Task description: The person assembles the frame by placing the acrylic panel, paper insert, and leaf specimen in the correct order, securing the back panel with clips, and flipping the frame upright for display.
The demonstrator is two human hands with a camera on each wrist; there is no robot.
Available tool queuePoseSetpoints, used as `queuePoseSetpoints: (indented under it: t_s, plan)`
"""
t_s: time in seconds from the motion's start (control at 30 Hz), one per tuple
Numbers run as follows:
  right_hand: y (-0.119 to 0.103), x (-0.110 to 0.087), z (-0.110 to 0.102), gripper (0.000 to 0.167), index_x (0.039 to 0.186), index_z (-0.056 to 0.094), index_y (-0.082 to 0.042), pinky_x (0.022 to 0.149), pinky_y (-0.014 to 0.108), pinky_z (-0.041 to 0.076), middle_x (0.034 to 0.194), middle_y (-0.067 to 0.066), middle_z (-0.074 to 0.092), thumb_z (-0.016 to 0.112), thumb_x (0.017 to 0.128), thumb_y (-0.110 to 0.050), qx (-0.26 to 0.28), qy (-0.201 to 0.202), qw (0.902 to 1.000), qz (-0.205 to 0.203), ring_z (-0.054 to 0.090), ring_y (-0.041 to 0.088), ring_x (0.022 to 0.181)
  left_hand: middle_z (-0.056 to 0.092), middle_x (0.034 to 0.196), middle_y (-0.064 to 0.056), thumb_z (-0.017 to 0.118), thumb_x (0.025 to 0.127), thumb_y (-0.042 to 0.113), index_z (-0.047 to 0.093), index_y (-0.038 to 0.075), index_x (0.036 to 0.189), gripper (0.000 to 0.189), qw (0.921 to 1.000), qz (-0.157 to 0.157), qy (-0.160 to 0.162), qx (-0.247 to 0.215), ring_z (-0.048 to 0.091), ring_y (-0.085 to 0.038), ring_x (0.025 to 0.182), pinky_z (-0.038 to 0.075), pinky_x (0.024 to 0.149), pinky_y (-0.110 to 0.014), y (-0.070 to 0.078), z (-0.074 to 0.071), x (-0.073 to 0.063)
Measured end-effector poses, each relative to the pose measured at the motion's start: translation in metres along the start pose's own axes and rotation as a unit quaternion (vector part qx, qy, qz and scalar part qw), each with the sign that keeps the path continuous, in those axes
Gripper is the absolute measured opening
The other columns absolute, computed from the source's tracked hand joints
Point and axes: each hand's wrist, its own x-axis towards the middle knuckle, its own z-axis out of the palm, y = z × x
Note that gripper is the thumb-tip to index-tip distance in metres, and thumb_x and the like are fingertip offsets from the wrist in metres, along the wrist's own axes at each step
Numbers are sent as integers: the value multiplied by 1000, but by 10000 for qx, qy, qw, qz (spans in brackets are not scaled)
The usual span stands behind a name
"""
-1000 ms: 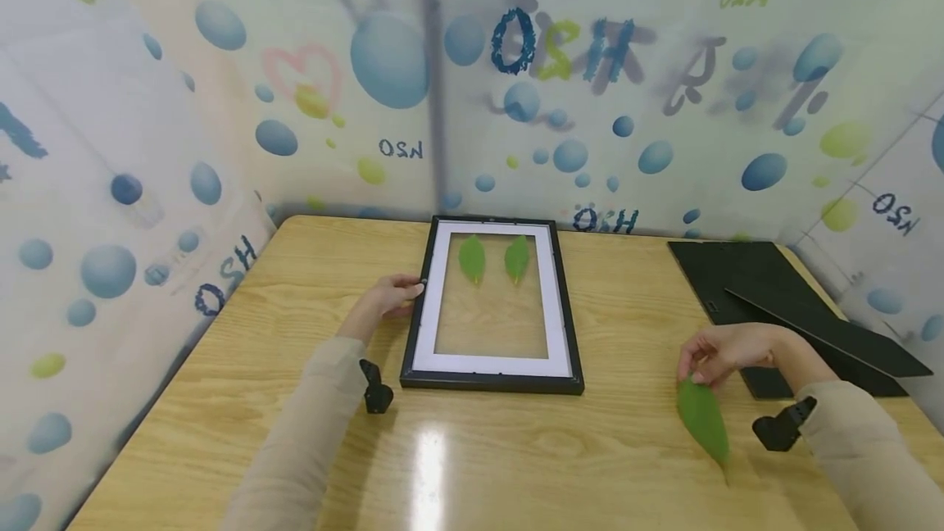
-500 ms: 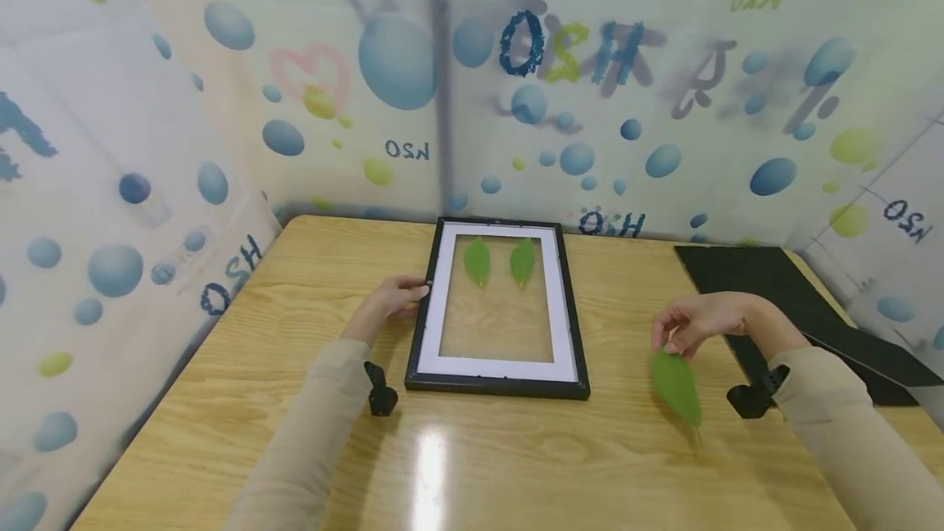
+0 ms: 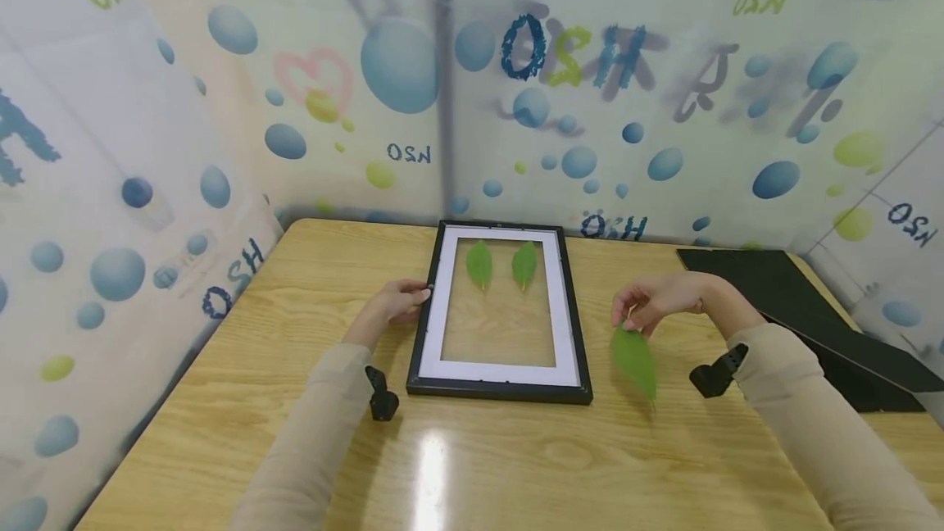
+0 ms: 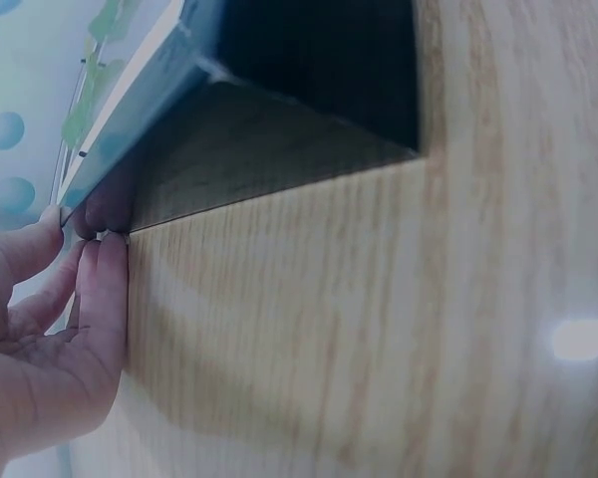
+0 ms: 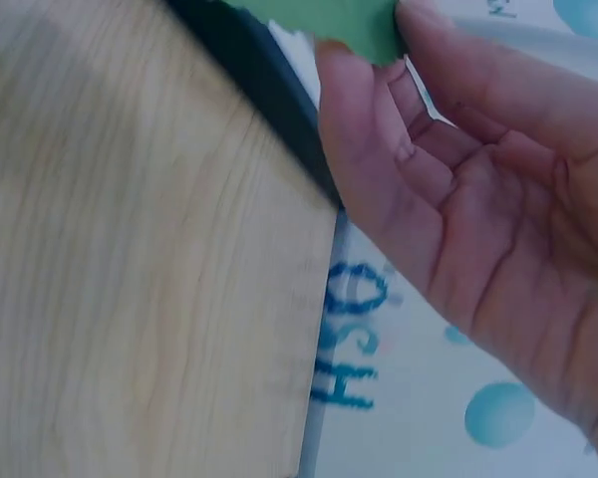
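Observation:
A black picture frame [image 3: 501,392] with a white mat [image 3: 497,372] lies flat on the table. Two green leaves [image 3: 479,265] sit side by side near the top of its opening. My left hand [image 3: 387,306] holds the frame's left edge; in the left wrist view the thumb is on top and the fingers [image 4: 102,289] are against the side. Right of the frame, my right hand [image 3: 660,301] pinches a larger green leaf [image 3: 634,363] by one end, so that it hangs tip down. The right wrist view shows only part of that leaf [image 5: 344,25], between thumb and fingers.
Black boards [image 3: 774,277] overlap at the right side of the wooden table [image 3: 310,433], one lying tilted over the other. A patterned curtain [image 3: 332,129] closes off the back and both sides. Small black devices sit on both wrists.
My right hand has carried the leaf leftward and farther back, close to the frame's right side. My left hand stays on the frame's left edge. The view has shifted slightly.

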Motion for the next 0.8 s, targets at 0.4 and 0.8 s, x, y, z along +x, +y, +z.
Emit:
queuePoseSetpoints:
  t_s: [0.4, 0.8]
  plan:
    - [-34, 45, -3, 21, 109, 56, 0, 80, 32, 51, 88, -1, 54, 53, 91, -11, -31, 471, 9973, -561, 52, 10, 77, 42, 136, -16, 48, 96, 19, 39, 6, 137, 44, 10000, -60, 52, -60, 46, -24, 121, 42, 102, -36, 1, 0, 1]
    - [-59, 85, -1, 28, 116, 55, 4, 87, 40, 51, 95, 2, 58, 51, 92, -11, 48, 803, 9921, -962, 55, 11, 84, 43, 135, -17, 49, 95, 17, 40, 5, 136, 44, 9999, -61, 58, -131, 48, -22, 117, 43, 101, -35, 0, 0, -1]
